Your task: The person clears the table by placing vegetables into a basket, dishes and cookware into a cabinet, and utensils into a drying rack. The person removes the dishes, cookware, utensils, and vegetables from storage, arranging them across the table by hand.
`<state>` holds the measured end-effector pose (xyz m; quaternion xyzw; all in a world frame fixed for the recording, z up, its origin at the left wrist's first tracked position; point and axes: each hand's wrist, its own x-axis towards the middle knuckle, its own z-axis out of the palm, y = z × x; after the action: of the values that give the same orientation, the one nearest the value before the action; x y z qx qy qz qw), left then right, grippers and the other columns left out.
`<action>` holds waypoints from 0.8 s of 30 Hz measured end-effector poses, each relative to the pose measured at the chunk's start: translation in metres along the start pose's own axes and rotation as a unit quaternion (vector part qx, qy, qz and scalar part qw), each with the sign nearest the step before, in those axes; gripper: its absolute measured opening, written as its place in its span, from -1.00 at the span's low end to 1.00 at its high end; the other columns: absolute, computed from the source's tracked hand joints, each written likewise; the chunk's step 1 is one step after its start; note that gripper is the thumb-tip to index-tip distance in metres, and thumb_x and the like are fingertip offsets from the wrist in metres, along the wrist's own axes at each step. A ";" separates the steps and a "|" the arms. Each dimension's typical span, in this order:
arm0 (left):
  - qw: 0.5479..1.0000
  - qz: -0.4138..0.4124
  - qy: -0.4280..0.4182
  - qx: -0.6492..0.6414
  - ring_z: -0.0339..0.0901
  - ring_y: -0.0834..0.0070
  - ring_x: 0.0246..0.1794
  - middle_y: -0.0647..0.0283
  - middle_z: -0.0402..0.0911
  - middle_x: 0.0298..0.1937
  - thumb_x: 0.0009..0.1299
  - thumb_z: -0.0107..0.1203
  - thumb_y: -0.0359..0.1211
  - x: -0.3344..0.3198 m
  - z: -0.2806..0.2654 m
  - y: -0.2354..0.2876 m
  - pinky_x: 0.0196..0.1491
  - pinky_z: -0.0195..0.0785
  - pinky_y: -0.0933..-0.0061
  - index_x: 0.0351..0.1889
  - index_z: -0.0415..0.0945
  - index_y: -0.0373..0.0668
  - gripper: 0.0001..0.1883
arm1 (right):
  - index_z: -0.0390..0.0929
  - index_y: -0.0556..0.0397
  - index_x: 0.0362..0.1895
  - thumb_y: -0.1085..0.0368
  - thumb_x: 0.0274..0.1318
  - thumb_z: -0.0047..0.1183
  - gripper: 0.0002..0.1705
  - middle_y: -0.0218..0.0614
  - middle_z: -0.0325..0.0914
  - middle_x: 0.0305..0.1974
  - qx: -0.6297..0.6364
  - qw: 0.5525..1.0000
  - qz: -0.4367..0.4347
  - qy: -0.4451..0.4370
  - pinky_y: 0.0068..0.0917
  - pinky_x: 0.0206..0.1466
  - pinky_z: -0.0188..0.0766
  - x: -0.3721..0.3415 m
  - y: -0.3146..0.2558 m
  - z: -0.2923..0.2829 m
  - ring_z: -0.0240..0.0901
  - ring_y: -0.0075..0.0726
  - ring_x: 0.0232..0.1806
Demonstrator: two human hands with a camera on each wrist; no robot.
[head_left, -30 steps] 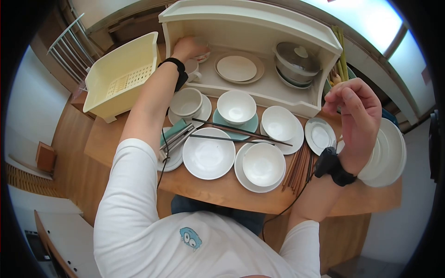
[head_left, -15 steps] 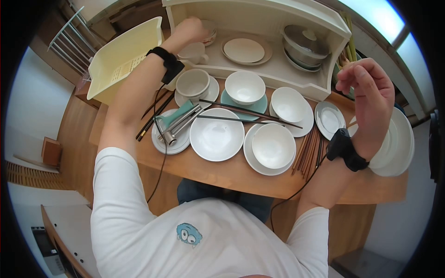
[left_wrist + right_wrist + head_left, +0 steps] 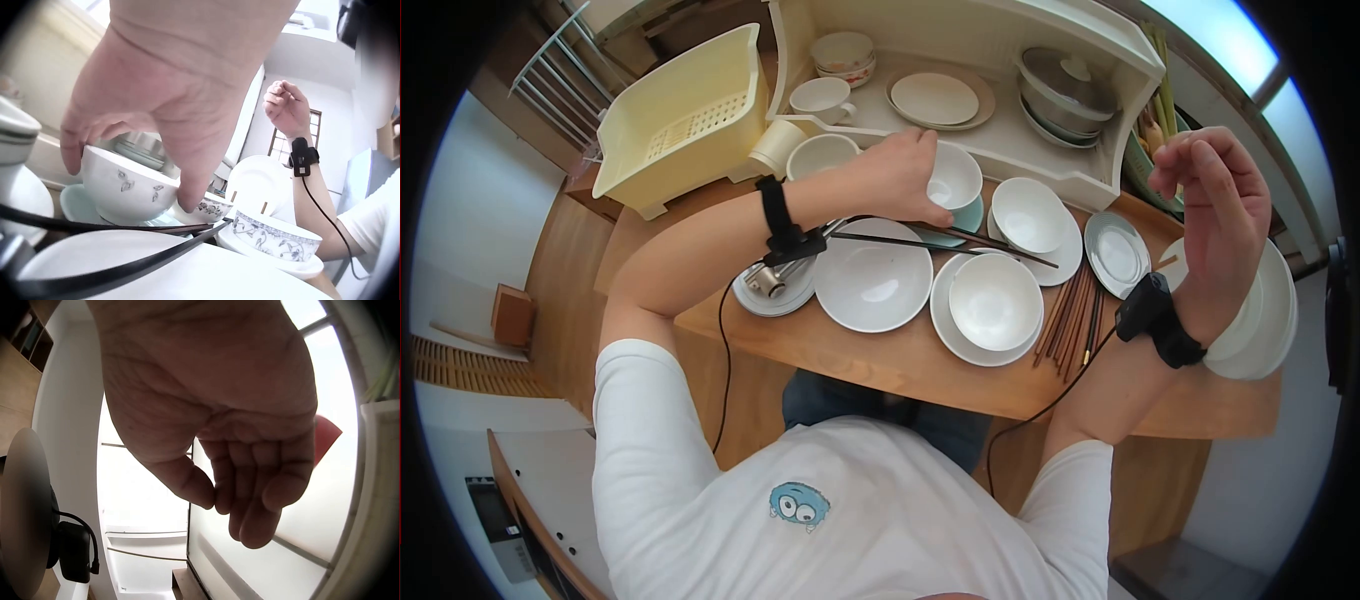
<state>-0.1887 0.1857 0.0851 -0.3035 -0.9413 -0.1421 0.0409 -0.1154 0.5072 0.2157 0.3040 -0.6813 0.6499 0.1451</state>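
In the head view my left hand (image 3: 890, 178) reaches over a white bowl (image 3: 955, 178) that sits on a teal plate (image 3: 971, 216). The left wrist view shows this hand spanning the bowl (image 3: 125, 190), with the thumb on one side of its rim and fingers on the other; small grey leaf prints mark its wall. Two dark chopsticks (image 3: 1010, 248) lie across the dishes just in front. Raised at the right, my right hand (image 3: 1230, 210) holds nothing. Its fingers hang loosely curled in the right wrist view.
A cream rack (image 3: 990, 35) at the back holds stacked bowls (image 3: 842, 50), a cup (image 3: 820, 97), plates (image 3: 935, 98) and a lidded pot (image 3: 1068, 88). A yellow basket (image 3: 685, 90) stands left. Brown chopsticks (image 3: 1060, 320) and large plates (image 3: 1275, 320) lie right.
My left hand has left the stacked bowls inside the rack and come forward and right to the white bowl on the teal plate. The right hand stays raised.
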 end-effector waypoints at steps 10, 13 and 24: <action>0.993 -0.079 0.084 -0.008 0.66 0.08 -0.18 -0.18 0.66 -0.20 -0.03 0.38 0.14 0.047 -0.026 -0.026 -0.13 0.56 0.22 -0.18 0.56 -0.55 -0.18 | 0.60 0.22 -0.24 0.31 0.36 0.02 -0.79 -0.21 0.68 -0.32 -0.005 1.000 0.003 0.019 -0.58 -0.26 0.38 -0.002 0.002 -0.001 0.56 -0.47 -0.38; 0.986 -0.125 0.110 0.020 0.68 0.13 -0.28 -0.15 0.69 -0.28 -0.03 0.37 0.17 0.070 -0.065 -0.059 -0.22 0.56 0.24 -0.30 0.64 -0.48 -0.24 | 0.59 0.23 -0.24 0.32 0.35 0.02 -0.79 -0.19 0.67 -0.32 -0.009 0.999 0.009 0.032 -0.57 -0.26 0.38 -0.002 0.001 -0.002 0.56 -0.46 -0.38; 0.970 -0.191 0.153 0.008 0.69 0.18 -0.10 0.01 0.74 -0.12 -0.05 0.33 0.22 0.127 -0.091 -0.187 -0.02 0.53 0.30 -0.15 0.74 -0.22 -0.28 | 0.57 0.24 -0.23 0.34 0.35 0.02 -0.81 -0.16 0.66 -0.32 0.005 0.999 -0.010 0.043 -0.55 -0.27 0.40 -0.007 -0.004 -0.011 0.54 -0.45 -0.40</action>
<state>-0.4015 0.0850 0.1470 -0.0927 -0.9654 -0.1847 0.1589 -0.1093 0.5197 0.2160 0.2828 -0.6681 0.6644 0.1793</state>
